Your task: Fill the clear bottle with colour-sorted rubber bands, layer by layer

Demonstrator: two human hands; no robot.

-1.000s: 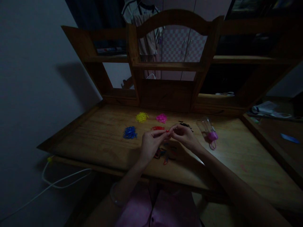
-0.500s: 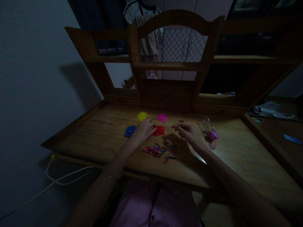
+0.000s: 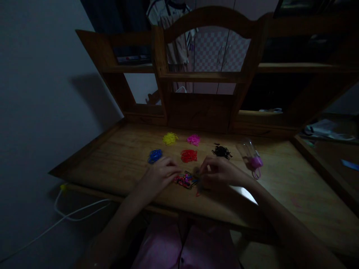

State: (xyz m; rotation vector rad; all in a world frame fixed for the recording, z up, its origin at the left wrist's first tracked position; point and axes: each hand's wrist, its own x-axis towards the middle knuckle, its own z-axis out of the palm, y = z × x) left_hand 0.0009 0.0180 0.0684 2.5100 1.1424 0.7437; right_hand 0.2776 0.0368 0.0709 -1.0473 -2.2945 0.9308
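On the wooden desk [image 3: 120,157] lie small piles of tiny bands sorted by colour: yellow [image 3: 169,138], pink [image 3: 193,139], blue [image 3: 155,155], red [image 3: 189,155] and black [image 3: 221,151]. A mixed-colour pile [image 3: 185,180] sits nearest me. My left hand [image 3: 158,176] rests at the left edge of that mixed pile with fingers curled. My right hand [image 3: 217,174] is at its right edge, fingertips pinched at the bands; what they hold is too small and dark to make out.
A clear bottle with a pink cap [image 3: 251,157] lies on its side right of the black pile. A wooden hutch with shelves [image 3: 202,78] rises at the back. A white cable [image 3: 73,215] hangs below the desk's left front edge. The room is dim.
My left hand has come back from the red pile toward me to the mixed pile. My right hand has dropped from mid-air to the same pile, uncovering the black pile.
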